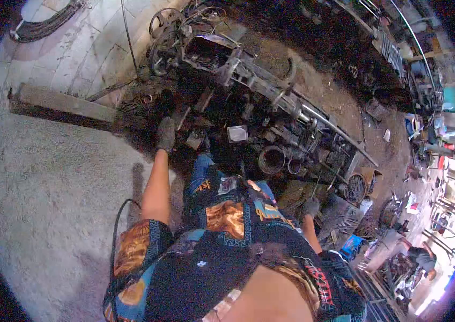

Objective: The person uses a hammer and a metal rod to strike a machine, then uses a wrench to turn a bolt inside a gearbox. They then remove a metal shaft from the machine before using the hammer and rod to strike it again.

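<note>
My left hand (167, 134), in a grey work glove, reaches forward to the dark metal parts at the near left end of a long machine (302, 110) that looks like a lathe. Its fingers blend into the shadow, so their grip is hidden. Lower right, my right hand (310, 206), also gloved, is beside a thin rod (317, 185) near the machine's other end. Whether it touches the rod is too small and dark to make out. Between the hands are a small whitish square tray (237, 133) and a round hollow metal piece (272, 159).
A thick beam (66, 110) juts out at the left, with a coil of cable (50, 24) on the floor beyond. Cardboard (369, 177), a blue container (352, 247) and metal scrap lie at the right. Another person (423, 260) bends over at the far lower right.
</note>
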`<action>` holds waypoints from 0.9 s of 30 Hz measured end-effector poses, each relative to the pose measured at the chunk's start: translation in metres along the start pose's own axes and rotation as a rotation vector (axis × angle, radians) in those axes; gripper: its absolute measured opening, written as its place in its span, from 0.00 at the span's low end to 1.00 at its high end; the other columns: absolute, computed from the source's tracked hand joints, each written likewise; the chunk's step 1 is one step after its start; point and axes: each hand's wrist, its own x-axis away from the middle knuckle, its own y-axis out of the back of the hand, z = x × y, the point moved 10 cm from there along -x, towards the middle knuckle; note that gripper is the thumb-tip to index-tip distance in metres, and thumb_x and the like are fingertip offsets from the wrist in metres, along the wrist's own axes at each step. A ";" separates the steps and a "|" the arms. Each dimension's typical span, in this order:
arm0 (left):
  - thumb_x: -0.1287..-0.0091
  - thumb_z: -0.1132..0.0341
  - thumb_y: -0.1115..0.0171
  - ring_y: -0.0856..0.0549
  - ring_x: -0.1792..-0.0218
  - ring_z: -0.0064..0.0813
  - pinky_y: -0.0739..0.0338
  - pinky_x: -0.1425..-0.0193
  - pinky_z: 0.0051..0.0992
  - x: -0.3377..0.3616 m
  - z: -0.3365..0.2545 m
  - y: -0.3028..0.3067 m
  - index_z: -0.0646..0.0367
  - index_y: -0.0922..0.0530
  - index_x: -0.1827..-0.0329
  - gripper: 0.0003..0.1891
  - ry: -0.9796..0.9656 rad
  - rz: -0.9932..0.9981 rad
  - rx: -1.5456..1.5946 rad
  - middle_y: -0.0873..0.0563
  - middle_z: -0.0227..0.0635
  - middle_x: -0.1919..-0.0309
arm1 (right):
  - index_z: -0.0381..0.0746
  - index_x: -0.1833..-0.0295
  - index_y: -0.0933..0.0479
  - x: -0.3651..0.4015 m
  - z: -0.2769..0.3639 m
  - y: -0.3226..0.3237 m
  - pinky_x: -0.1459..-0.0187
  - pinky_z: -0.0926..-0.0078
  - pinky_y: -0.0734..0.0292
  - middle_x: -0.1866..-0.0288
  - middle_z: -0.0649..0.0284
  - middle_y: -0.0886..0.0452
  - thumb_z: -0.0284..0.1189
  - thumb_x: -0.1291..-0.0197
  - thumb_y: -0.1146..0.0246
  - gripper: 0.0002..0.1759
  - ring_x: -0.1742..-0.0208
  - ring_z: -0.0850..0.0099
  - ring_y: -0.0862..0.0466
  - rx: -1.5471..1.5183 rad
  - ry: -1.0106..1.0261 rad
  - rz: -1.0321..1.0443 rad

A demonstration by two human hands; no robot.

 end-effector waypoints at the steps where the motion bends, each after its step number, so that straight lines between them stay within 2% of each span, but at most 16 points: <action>1: 0.22 0.58 0.59 0.32 0.28 0.45 0.43 0.22 0.37 -0.014 0.011 0.008 0.62 0.29 0.31 0.24 0.005 -0.003 0.023 0.30 0.52 0.30 | 0.34 0.60 0.20 0.031 0.027 0.032 0.64 0.61 0.28 0.69 0.54 0.19 0.39 0.37 0.39 0.17 0.68 0.61 0.21 -0.550 -0.302 -0.056; 3: 0.22 0.58 0.58 0.33 0.28 0.48 0.43 0.22 0.39 -0.030 0.040 0.048 0.64 0.30 0.32 0.24 0.176 -0.345 0.569 0.30 0.53 0.30 | 0.34 0.61 0.20 0.043 0.096 0.081 0.66 0.64 0.29 0.70 0.57 0.21 0.38 0.35 0.41 0.17 0.69 0.66 0.23 -0.345 -0.223 -0.044; 5: 0.22 0.58 0.57 0.33 0.28 0.49 0.43 0.22 0.39 -0.047 0.039 0.121 0.65 0.30 0.31 0.24 0.145 -0.431 0.540 0.30 0.53 0.30 | 0.33 0.61 0.20 0.055 0.169 0.113 0.67 0.67 0.30 0.72 0.60 0.22 0.38 0.33 0.42 0.17 0.71 0.71 0.25 -0.140 -0.164 -0.038; 7: 0.23 0.59 0.56 0.33 0.28 0.50 0.44 0.22 0.40 -0.082 0.047 0.154 0.66 0.31 0.31 0.24 0.108 -0.517 0.503 0.31 0.53 0.30 | 0.34 0.58 0.19 0.049 0.253 0.119 0.68 0.66 0.29 0.72 0.61 0.21 0.37 0.31 0.43 0.16 0.69 0.74 0.23 -0.660 -0.082 0.162; 8: 0.23 0.59 0.55 0.33 0.29 0.50 0.43 0.23 0.41 -0.109 0.056 0.161 0.66 0.31 0.31 0.24 0.048 -0.627 0.496 0.31 0.53 0.30 | 0.34 0.55 0.20 0.039 0.284 0.119 0.69 0.68 0.30 0.74 0.64 0.21 0.37 0.31 0.43 0.16 0.71 0.76 0.24 -0.554 -0.128 0.336; 9: 0.23 0.59 0.55 0.33 0.29 0.51 0.42 0.24 0.41 -0.123 0.050 0.167 0.67 0.32 0.31 0.24 -0.008 -0.732 0.481 0.31 0.54 0.29 | 0.34 0.55 0.20 0.020 0.305 0.122 0.70 0.68 0.30 0.75 0.64 0.22 0.37 0.31 0.43 0.16 0.73 0.76 0.24 -0.551 0.010 0.271; 10: 0.23 0.59 0.55 0.33 0.29 0.51 0.42 0.24 0.41 -0.133 0.044 0.189 0.67 0.32 0.31 0.24 -0.019 -0.729 0.494 0.31 0.54 0.29 | 0.34 0.54 0.20 0.006 0.341 0.121 0.71 0.68 0.30 0.76 0.65 0.23 0.36 0.31 0.43 0.16 0.75 0.76 0.25 -0.543 0.148 0.194; 12: 0.23 0.58 0.54 0.30 0.31 0.53 0.37 0.28 0.43 -0.147 -0.005 0.255 0.68 0.32 0.31 0.25 -0.173 -0.634 0.561 0.28 0.54 0.32 | 0.33 0.54 0.21 -0.025 0.478 0.201 0.67 0.66 0.28 0.74 0.63 0.21 0.33 0.31 0.44 0.14 0.72 0.71 0.22 -0.481 0.555 -0.240; 13: 0.23 0.58 0.54 0.30 0.31 0.53 0.37 0.28 0.43 -0.160 -0.016 0.271 0.68 0.32 0.31 0.25 -0.180 -0.634 0.573 0.28 0.54 0.32 | 0.32 0.49 0.22 -0.047 0.509 0.183 0.52 0.63 0.25 0.61 0.53 0.16 0.32 0.33 0.43 0.15 0.57 0.61 0.16 -0.696 -0.085 0.399; 14: 0.24 0.57 0.54 0.28 0.34 0.54 0.35 0.30 0.44 -0.176 -0.032 0.283 0.68 0.30 0.34 0.24 -0.226 -0.598 0.537 0.26 0.55 0.35 | 0.32 0.46 0.23 -0.058 0.574 0.226 0.45 0.62 0.27 0.50 0.47 0.16 0.32 0.34 0.41 0.17 0.47 0.53 0.18 -0.627 0.098 0.269; 16: 0.25 0.55 0.54 0.24 0.39 0.55 0.31 0.35 0.45 -0.215 -0.060 0.302 0.66 0.25 0.39 0.23 -0.314 -0.525 0.458 0.21 0.55 0.41 | 0.35 0.43 0.23 -0.093 0.636 0.233 0.46 0.61 0.26 0.49 0.45 0.17 0.36 0.33 0.42 0.19 0.47 0.54 0.17 -0.661 0.441 0.000; 18: 0.25 0.54 0.54 0.21 0.42 0.55 0.29 0.37 0.46 -0.255 -0.070 0.299 0.65 0.23 0.42 0.23 -0.363 -0.488 0.427 0.19 0.56 0.44 | 0.36 0.42 0.23 -0.121 0.689 0.226 0.47 0.59 0.25 0.51 0.43 0.17 0.37 0.33 0.43 0.20 0.48 0.51 0.16 -0.509 0.384 0.170; 20: 0.26 0.53 0.56 0.21 0.44 0.54 0.29 0.39 0.46 -0.301 -0.077 0.248 0.63 0.21 0.46 0.23 -0.296 -0.241 0.083 0.18 0.55 0.46 | 0.37 0.41 0.23 -0.145 0.718 0.221 0.46 0.58 0.25 0.51 0.42 0.17 0.38 0.33 0.43 0.21 0.48 0.50 0.16 -0.359 0.366 0.242; 21: 0.26 0.53 0.56 0.21 0.44 0.54 0.29 0.39 0.46 -0.300 -0.077 0.246 0.63 0.21 0.46 0.23 -0.300 -0.235 0.091 0.18 0.55 0.46 | 0.38 0.39 0.24 -0.151 0.726 0.208 0.45 0.58 0.24 0.52 0.41 0.17 0.38 0.33 0.44 0.22 0.47 0.49 0.17 -0.214 0.354 0.320; 25: 0.24 0.54 0.59 0.21 0.42 0.52 0.29 0.36 0.45 -0.299 -0.058 0.237 0.60 0.23 0.40 0.23 -0.292 -0.436 0.280 0.19 0.51 0.42 | 0.40 0.43 0.21 -0.173 0.741 0.194 0.47 0.55 0.24 0.54 0.42 0.16 0.39 0.35 0.43 0.20 0.50 0.46 0.17 -0.305 0.305 0.259; 27: 0.24 0.54 0.60 0.22 0.41 0.52 0.30 0.35 0.44 -0.297 -0.056 0.236 0.60 0.24 0.39 0.24 -0.289 -0.457 0.335 0.20 0.50 0.41 | 0.42 0.48 0.17 -0.183 0.753 0.185 0.49 0.53 0.24 0.55 0.43 0.16 0.39 0.36 0.43 0.18 0.52 0.46 0.16 -0.236 0.428 0.211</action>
